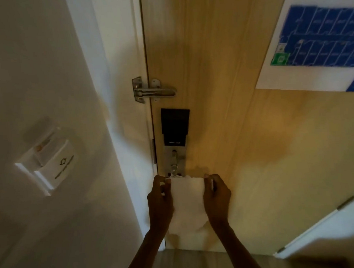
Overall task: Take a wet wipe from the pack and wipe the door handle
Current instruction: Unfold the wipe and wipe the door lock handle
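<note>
Nearest the camera, 2 bare forearms reach forward and the left hand [160,197] and right hand [217,196] hold the wet wipe [188,200] spread between them. Each hand's fingers and thumb are clamped in a pinch on 1 top corner, so the sheet hangs flat with its long axis running top to bottom. Just beyond its top edge, the metal lock plate [175,161] rises on the door [235,140], below a black housing [175,125]. The door handle itself is hidden, probably on the plate behind the wipe, so it lies straight ahead of the fingers, about equally near both hands. Farther up sit a swing latch [154,90] and a floor plan [316,36].
</note>
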A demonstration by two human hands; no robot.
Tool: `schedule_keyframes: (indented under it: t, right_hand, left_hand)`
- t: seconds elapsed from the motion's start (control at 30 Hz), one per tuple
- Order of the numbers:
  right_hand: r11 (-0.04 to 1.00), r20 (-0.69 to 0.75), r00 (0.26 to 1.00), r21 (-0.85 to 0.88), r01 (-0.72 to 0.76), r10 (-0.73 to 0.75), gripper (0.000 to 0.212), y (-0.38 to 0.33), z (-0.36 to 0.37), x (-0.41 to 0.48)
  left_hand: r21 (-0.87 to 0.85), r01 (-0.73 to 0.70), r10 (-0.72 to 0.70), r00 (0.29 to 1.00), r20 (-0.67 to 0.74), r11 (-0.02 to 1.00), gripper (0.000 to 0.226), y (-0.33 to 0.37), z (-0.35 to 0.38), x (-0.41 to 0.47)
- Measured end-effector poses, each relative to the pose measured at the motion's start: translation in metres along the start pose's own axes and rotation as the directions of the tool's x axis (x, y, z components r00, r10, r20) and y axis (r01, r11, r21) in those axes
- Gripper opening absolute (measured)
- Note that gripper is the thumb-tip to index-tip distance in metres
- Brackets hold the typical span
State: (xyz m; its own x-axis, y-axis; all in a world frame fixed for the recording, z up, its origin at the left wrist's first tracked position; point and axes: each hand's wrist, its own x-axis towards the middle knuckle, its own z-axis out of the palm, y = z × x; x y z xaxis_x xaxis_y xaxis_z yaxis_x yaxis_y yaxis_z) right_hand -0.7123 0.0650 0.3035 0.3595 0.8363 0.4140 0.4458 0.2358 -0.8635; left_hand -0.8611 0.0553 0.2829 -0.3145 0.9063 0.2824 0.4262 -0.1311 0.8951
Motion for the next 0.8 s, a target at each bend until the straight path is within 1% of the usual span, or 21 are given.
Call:
schedule_keyframes:
  t: [0.07,0.13,0.2,0.3,0.4,0.57,0.63,0.8]
  right_hand:
    - [1.000,-0.018,1.000,-0.006,-0.016,0.016,0.022,0.003,0.003,0.003]
    - [1.000,-0.037,0.999,-0.012,-0.010,0.010,0.021,0.004,0.005,0.008]
    - [1.000,-0.046,0.999,-0.027,-0.015,0.013,0.021,0.009,0.005,0.016]
    - [0.999,-0.075,0.996,-0.023,-0.040,0.038,0.027,0.016,0.006,0.029]
    - [0.998,-0.091,0.994,-0.012,-0.056,0.055,0.030,0.021,0.008,0.037]
    - [0.994,-0.097,0.989,-0.019,-0.110,0.108,0.024,0.029,0.011,0.048]
    - [0.994,-0.097,0.989,-0.011,-0.110,0.108,0.020,0.032,0.013,0.052]
    - [0.989,-0.069,0.990,-0.066,-0.129,0.125,0.023,0.042,0.020,0.053]
  left_hand:
    - [0.022,-0.011,0.010,1.000,0.030,1.000,0.009,-0.002,0.001,0.007]
    - [0.027,-0.046,0.045,0.998,0.047,0.999,0.015,0.004,0.002,0.014]
    - [0.040,-0.082,0.079,0.995,0.062,0.996,0.016,0.010,0.005,0.023]
    - [0.090,-0.122,0.116,0.991,0.071,0.988,0.018,0.018,0.009,0.036]
    - [0.108,-0.117,0.111,0.992,0.067,0.987,0.024,0.023,0.015,0.045]
    - [0.204,-0.124,0.115,0.992,0.054,0.971,0.030,0.027,0.019,0.053]
    - [0.221,-0.124,0.119,0.992,0.038,0.967,0.028,0.026,0.018,0.059]
    - [0.232,-0.082,0.083,0.997,0.002,0.969,0.025,0.019,0.004,0.062]
